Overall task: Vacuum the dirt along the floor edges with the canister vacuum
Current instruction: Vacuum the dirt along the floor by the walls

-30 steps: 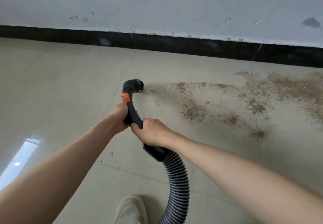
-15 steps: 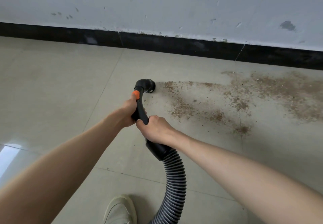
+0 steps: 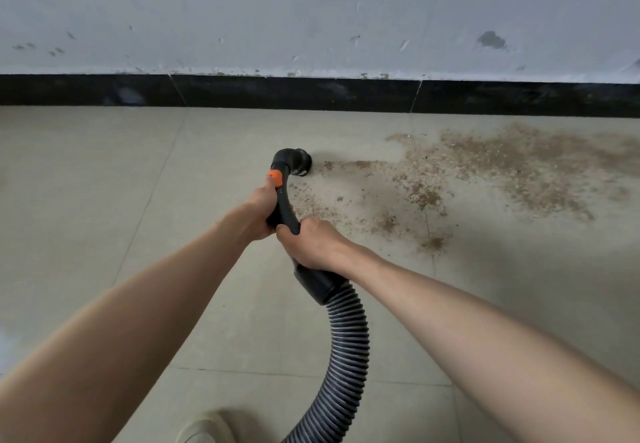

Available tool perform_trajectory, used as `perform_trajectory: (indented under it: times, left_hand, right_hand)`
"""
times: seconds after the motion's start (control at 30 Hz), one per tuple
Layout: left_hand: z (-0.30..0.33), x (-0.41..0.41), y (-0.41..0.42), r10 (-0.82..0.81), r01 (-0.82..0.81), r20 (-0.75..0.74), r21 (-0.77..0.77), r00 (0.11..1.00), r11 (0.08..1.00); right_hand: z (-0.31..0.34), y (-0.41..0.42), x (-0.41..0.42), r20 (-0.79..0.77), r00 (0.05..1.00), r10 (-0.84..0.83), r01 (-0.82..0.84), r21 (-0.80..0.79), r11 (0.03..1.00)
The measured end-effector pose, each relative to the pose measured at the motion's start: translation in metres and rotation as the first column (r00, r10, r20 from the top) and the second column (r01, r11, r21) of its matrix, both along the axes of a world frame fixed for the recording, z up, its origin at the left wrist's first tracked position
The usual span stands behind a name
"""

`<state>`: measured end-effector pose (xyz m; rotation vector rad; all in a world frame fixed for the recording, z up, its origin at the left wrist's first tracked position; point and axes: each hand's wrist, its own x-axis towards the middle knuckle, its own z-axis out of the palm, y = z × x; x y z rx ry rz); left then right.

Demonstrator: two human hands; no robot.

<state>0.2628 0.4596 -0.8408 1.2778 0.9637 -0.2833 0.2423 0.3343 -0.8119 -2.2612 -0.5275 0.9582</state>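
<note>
A black vacuum handle (image 3: 284, 205) is gripped by the left hand (image 3: 258, 212) and right hand (image 3: 311, 245), its brush nozzle (image 3: 300, 163) set at the left edge of brown dirt (image 3: 502, 172) near the baseboard (image 3: 311, 94). Dirt could be scattered if the brush is swept too fast.

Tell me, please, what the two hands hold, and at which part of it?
Both grip the black vacuum handle: the left hand on the upper part, just below the orange button, the right hand lower, above the ribbed hose.
</note>
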Motion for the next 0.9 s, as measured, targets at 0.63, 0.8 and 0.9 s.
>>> perform_trajectory:
  times: [0.63, 0.8, 0.9]
  left_hand:
    - [-0.009, 0.08, -0.155, -0.291, 0.293, 0.038, -0.083, 0.956, 0.953]
    - [-0.008, 0.089, -0.167, -0.311, 0.314, 0.052, -0.099, 0.949, 0.944]
    - [-0.008, 0.086, -0.162, -0.304, 0.307, 0.044, -0.092, 0.952, 0.947]
  right_hand:
    - [-0.022, -0.143, 0.048, 0.022, 0.944, -0.328, 0.329, -0.034, 0.944]
    - [-0.026, -0.153, 0.053, 0.039, 0.931, -0.363, 0.364, -0.026, 0.931]
    - [-0.028, -0.148, 0.053, 0.046, 0.936, -0.35, 0.351, -0.033, 0.936]
